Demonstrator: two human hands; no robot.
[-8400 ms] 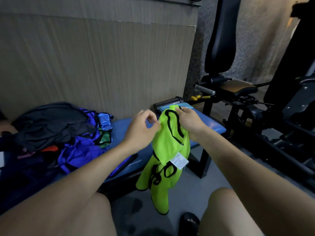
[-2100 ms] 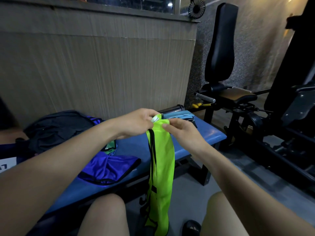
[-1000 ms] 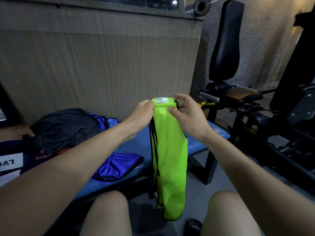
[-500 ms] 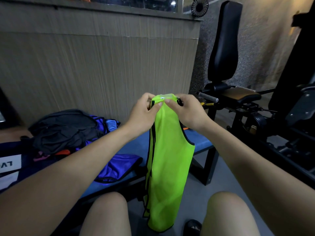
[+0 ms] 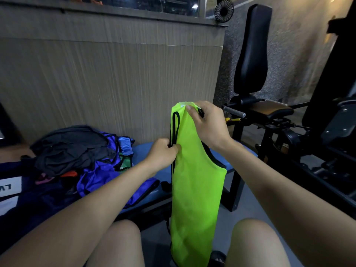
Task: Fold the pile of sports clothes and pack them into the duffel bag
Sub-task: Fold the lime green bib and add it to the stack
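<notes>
Hanging green vest (image 5: 194,199), right hand (image 5: 209,125) fingers pinching top, left hand (image 5: 162,156) fingers pinching edge

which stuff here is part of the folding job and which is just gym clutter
Part of the job:
- green vest, held up by right hand, pinched at its edge by left hand
- pile of clothes on the blue bench

Just lying about:
- seat machine
- small fan

Cloth and padding
Neon vest (image 5: 194,189) is thin smooth cloth; blue garment (image 5: 100,176) glossy satin; worktop (image 5: 163,170) smooth padded vinyl.
</notes>
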